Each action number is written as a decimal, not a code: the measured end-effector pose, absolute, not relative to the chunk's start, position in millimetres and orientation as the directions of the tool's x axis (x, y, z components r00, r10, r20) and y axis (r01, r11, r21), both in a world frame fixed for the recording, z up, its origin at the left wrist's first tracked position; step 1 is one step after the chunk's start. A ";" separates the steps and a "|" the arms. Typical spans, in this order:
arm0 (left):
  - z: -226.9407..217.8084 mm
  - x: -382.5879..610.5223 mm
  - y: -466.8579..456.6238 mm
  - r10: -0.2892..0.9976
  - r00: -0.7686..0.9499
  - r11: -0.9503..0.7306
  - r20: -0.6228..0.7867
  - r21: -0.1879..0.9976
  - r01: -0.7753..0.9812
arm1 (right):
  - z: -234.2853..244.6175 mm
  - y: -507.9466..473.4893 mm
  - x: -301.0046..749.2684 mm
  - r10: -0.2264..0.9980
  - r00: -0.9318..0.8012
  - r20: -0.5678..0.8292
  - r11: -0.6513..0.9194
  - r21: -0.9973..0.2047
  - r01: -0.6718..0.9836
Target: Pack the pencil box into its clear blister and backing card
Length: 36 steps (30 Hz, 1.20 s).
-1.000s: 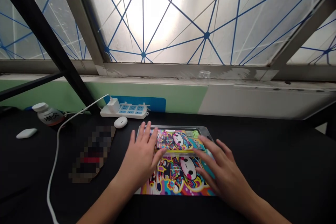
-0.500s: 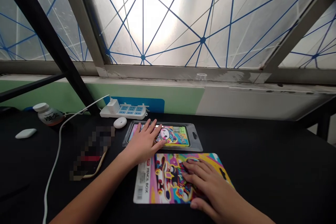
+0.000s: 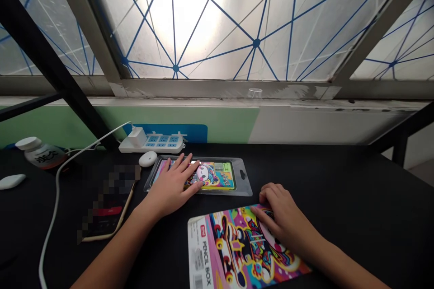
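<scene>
My left hand point(image 3: 171, 186) lies flat with fingers spread on a colourful pencil box in its clear plastic blister pack point(image 3: 217, 176), which sits on the black table point(image 3: 339, 198). My right hand point(image 3: 283, 219) rests with fingers curled on the far end of a colourful printed card point(image 3: 237, 250) marked "PENCIL BOX". The card lies flat near the table's front edge, apart from the blister pack.
A white power strip point(image 3: 152, 142) with a plugged charger and a white cable point(image 3: 54, 198) sits at the back by the wall. A small white oval object point(image 3: 148, 158), a white bottle point(image 3: 39, 156) and a blurred dark item point(image 3: 108, 203) lie to the left. Windows rise behind.
The printed card has slid out from under the blister pack toward me and to the right under my right hand. My left hand stayed on the pack.
</scene>
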<state>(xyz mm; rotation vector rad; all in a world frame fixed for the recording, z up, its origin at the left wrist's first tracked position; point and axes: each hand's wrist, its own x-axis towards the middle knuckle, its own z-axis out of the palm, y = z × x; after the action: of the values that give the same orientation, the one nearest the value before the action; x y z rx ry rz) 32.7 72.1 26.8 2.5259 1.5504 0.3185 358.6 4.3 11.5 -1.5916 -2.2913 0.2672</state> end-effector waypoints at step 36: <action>37.8 36.5 58.0 0.884 0.466 -0.460 0.032 0.225 0.859 | 32.0 85.5 415.8 0.986 -0.165 -0.036 0.109 -0.614 0.782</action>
<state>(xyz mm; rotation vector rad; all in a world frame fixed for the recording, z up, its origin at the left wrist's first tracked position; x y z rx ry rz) 36.5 58.0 37.8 2.5335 1.5232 0.2141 415.8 85.5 32.0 -1.7232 -2.0103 0.7244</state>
